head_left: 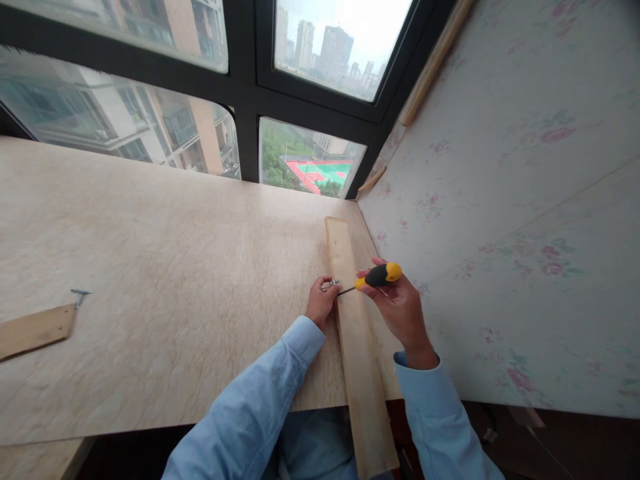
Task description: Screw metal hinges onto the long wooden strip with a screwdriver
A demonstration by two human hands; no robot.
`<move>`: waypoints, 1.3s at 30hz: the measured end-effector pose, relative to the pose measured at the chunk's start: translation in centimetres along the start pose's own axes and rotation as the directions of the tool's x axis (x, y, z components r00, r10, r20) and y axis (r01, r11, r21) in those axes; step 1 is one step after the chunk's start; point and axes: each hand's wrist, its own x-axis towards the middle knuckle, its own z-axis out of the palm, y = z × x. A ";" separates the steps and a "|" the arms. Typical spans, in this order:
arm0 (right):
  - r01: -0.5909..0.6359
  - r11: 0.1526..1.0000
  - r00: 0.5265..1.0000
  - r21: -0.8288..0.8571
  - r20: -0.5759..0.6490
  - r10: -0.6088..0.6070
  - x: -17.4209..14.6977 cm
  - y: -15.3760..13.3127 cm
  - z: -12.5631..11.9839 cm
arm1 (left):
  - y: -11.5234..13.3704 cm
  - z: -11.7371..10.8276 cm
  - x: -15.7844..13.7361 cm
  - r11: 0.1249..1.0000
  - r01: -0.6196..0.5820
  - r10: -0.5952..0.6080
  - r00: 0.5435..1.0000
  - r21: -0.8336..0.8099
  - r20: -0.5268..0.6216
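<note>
A long wooden board (pixel 357 360) lies on the stone windowsill, its near end jutting out past the front edge over my lap. My right hand (pixel 400 307) is closed around a yellow and black screwdriver (pixel 379 275), whose shaft points left to the board's left edge. At that edge my left hand (pixel 323 300) pinches a small shiny metal piece (pixel 334 283); its exact kind is too small to make out. The screwdriver's tip is close to my left fingertips, and whether it touches the metal piece I cannot tell.
At the far left lies a shorter wooden piece (pixel 37 331) with small holes, and by its end are some screws (pixel 80 294). A flowered wall (pixel 500 267) rises close on the right. Dark-framed windows (pixel 245 93) stand behind the pale stone sill (pixel 175 280).
</note>
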 end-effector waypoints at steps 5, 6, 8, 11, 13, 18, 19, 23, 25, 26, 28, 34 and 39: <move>0.051 0.938 0.964 -0.343 -0.230 -0.136 0.5 0.2 0.4 | 0.1 -0.1 -0.1 0.999 0.014 -0.014 1.000 0.042 -0.007; 0.051 0.949 0.974 -0.311 -0.194 -0.116 0.4 0.2 0.5 | 0.1 -0.1 -0.1 0.999 0.015 -0.015 1.000 0.041 -0.002; 0.056 0.987 0.994 -0.149 -0.081 -0.069 0.2 0.0 0.5 | 0.0 -0.2 0.0 1.000 0.011 -0.011 1.000 0.023 0.011; 0.036 0.991 0.996 0.129 0.078 -0.046 -0.3 -0.3 0.4 | -0.2 -0.1 0.1 1.000 0.006 -0.006 1.000 0.005 0.018; 0.011 0.981 0.993 0.194 0.115 -0.034 -0.4 -0.5 0.2 | -0.2 -0.1 0.1 1.000 0.004 -0.004 1.000 0.010 0.014; -0.016 0.986 0.985 -0.166 -0.171 -0.012 0.0 -0.5 0.3 | 0.0 -0.1 0.0 0.999 0.018 -0.018 1.000 0.032 0.000; -0.019 0.966 0.970 -0.259 -0.241 -0.046 0.2 -0.4 0.4 | 0.0 -0.1 0.0 0.999 0.022 -0.022 1.000 0.040 -0.002; 0.022 0.965 0.977 -0.261 -0.201 -0.077 0.3 0.0 0.6 | 0.0 -0.2 0.0 0.999 0.016 -0.016 1.000 0.042 0.002; 0.047 0.996 0.997 -0.076 -0.062 -0.052 0.1 0.2 0.5 | -0.2 -0.2 0.2 1.000 0.001 -0.001 1.000 0.030 0.005; 0.049 0.999 0.999 0.017 0.003 -0.049 -0.1 0.2 0.5 | -0.3 -0.2 0.2 1.000 -0.004 0.004 1.000 0.024 0.007; 0.027 0.991 0.996 0.130 0.085 -0.038 -0.3 0.2 0.3 | -0.4 -0.2 0.3 1.000 -0.010 0.010 1.000 0.008 0.014; -0.003 0.982 0.988 -0.190 -0.153 -0.027 0.0 0.0 0.3 | -0.1 -0.1 0.0 1.000 0.004 -0.004 1.000 0.012 0.018; 0.038 0.958 0.983 -0.283 -0.160 -0.086 0.0 0.5 0.9 | 0.1 -0.1 -0.1 1.000 0.005 -0.006 0.999 0.026 0.033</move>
